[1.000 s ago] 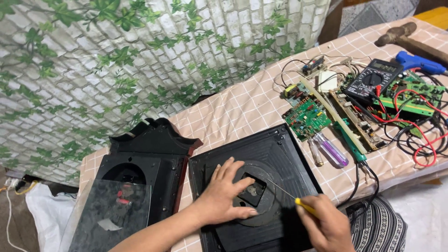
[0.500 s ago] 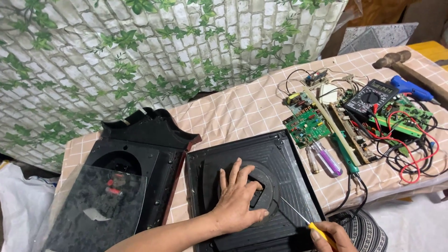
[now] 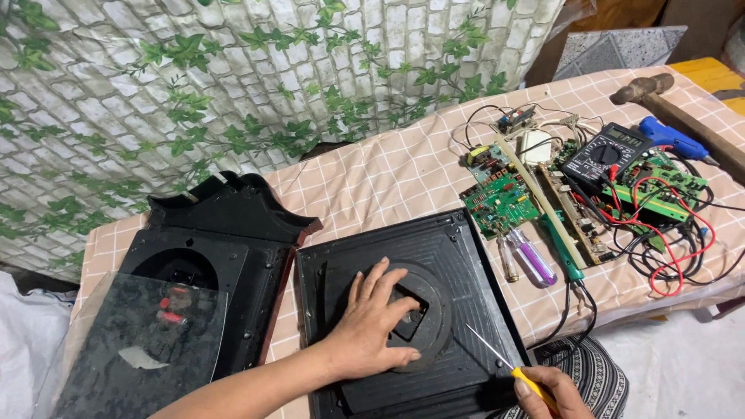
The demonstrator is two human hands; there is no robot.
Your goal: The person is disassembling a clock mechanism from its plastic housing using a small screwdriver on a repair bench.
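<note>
At the near edge of the table (image 3: 403,174) lies the square black panel (image 3: 466,256), back side up, with a round raised disc around a square opening at its middle. Our left hand (image 3: 372,330) rests flat on that disc, fingers spread, the thumb near the opening. Our right hand (image 3: 547,392) sits at the panel's lower right corner — fingers closed around the yellow handle of a thin screwdriver (image 3: 500,361), whose shaft slants up-left over the panel surface.

Just left of the panel, nearly touching its edge, we see a black clock case (image 3: 225,225) with a glass pane (image 3: 147,341) laid over its lower part. To the right, a purple-handled screwdriver (image 3: 535,260) and a green circuit board (image 3: 500,203) lie near the panel's right edge. Beyond them — a multimeter (image 3: 605,154), red and black leads, a blue glue gun (image 3: 671,138) and a hammer (image 3: 648,89). Bare checked cloth remains behind the panel.
</note>
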